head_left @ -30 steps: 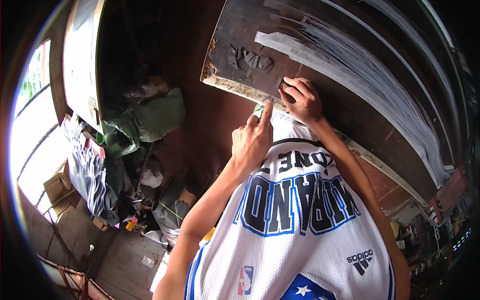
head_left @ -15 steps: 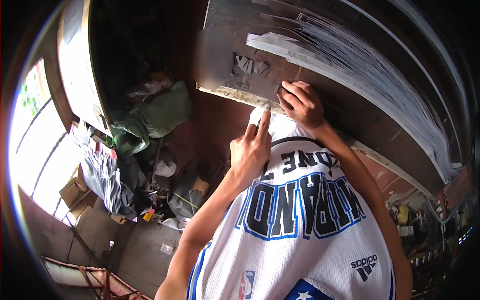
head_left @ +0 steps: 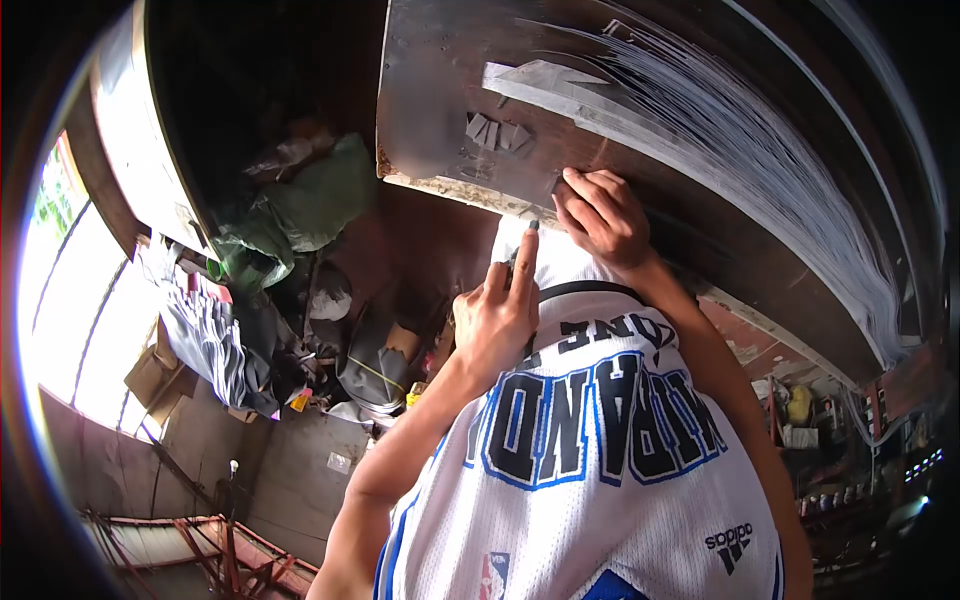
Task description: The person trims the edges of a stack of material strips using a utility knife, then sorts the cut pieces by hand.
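Observation:
My left hand [head_left: 498, 312] is closed round a slim dark tool [head_left: 534, 226], its index finger stretched along it. The tool's tip shows just past that fingertip, beside the front edge of the dark worktop [head_left: 430, 120]. To the right, my right hand [head_left: 605, 218] rests on the worktop near that edge, fingers bent and pressed together; whatever lies under its fingertips is too dark to name. Several small grey pieces [head_left: 488, 133] lie farther back on the worktop. A long stack of thin grey sheets [head_left: 740, 165] spreads behind my right hand.
Left of the worktop are a green bag [head_left: 335, 195], a bundle of grey sheets [head_left: 205, 325] and a cardboard box [head_left: 160, 375]. A bright window [head_left: 80, 300] stands at far left. Shelves with small items [head_left: 830, 490] are at lower right.
The view has shifted slightly. My left hand and the tool sit a little lower, the tip drawn back towards my body at the worktop edge. My right hand stays on the worktop.

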`<state>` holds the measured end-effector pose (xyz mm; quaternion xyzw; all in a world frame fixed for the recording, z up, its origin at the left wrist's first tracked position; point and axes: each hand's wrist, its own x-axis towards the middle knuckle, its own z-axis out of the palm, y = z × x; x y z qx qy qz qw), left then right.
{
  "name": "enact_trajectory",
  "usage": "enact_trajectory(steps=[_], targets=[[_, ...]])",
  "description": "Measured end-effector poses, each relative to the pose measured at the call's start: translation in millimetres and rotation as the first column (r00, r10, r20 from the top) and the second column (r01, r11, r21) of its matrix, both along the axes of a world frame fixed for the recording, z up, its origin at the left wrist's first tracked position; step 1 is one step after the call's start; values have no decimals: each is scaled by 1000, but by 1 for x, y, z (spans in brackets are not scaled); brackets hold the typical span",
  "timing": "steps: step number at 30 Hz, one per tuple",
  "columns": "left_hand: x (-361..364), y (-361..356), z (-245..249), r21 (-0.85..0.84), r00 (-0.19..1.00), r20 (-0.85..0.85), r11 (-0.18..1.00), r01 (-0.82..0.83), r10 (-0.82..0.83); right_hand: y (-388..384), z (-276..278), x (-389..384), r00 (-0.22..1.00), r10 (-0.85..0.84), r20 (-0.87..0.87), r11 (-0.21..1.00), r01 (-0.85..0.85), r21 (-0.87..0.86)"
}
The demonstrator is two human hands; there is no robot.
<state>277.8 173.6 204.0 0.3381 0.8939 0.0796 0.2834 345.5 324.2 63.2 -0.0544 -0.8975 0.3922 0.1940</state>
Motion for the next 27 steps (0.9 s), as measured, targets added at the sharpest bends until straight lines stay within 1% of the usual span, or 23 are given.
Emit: enact_trajectory(steps=[2,3,5,7,9,11,12,13,14,15,16,17,20,24,27], targets=[[2,2,-5,-49,999,-17,998,42,-43,0,2,-1,1000,-21,-1,1000,21,11],[3,2,-8,-48,999,-18,998,38,-39,2,2,-2,1000,-7,-16,1000,7,16],[3,2,-12,-7,1000,-18,1000,1,-2,2,3,-3,1000,-18,-18,999,18,36],[7,0,-14,15,999,-37,1000,6,-6,1,3,-4,999,-9,-39,999,11,49],[13,-6,-22,49,998,-69,999,0,3,0,4,-3,999,-40,-26,998,42,44],[22,-16,-37,107,995,-104,994,-2,13,0,3,-4,998,-34,-47,997,38,66],[26,-24,-49,171,992,-120,985,-25,46,0,1,-3,998,-42,-51,997,45,59],[30,-30,-58,189,990,-133,982,-25,51,-1,-1,-3,997,-51,-55,997,54,51],[33,-35,-68,244,984,-164,969,-27,69,-1,-3,-4,996,-58,-72,995,63,74],[32,-35,-71,297,978,-190,955,-25,85,-1,-4,-4,995,-60,-84,994,67,90],[35,-34,-73,312,974,-198,949,-39,105,0,-5,-4,995,-55,-85,995,62,80],[36,-34,-75,326,974,-202,945,-35,105,0,-6,-4,995,-51,-86,996,57,69],[36,-32,-71,263,985,-115,960,-98,132,0,-6,-4,994,-53,-94,995,61,83],[35,-39,-81,341,981,-145,937,-74,130,0,-7,-4,994,-65,-88,994,72,77],[34,-40,-80,334,985,-119,939,-81,128,0,-9,-4,994,-62,-93,995,69,76]])
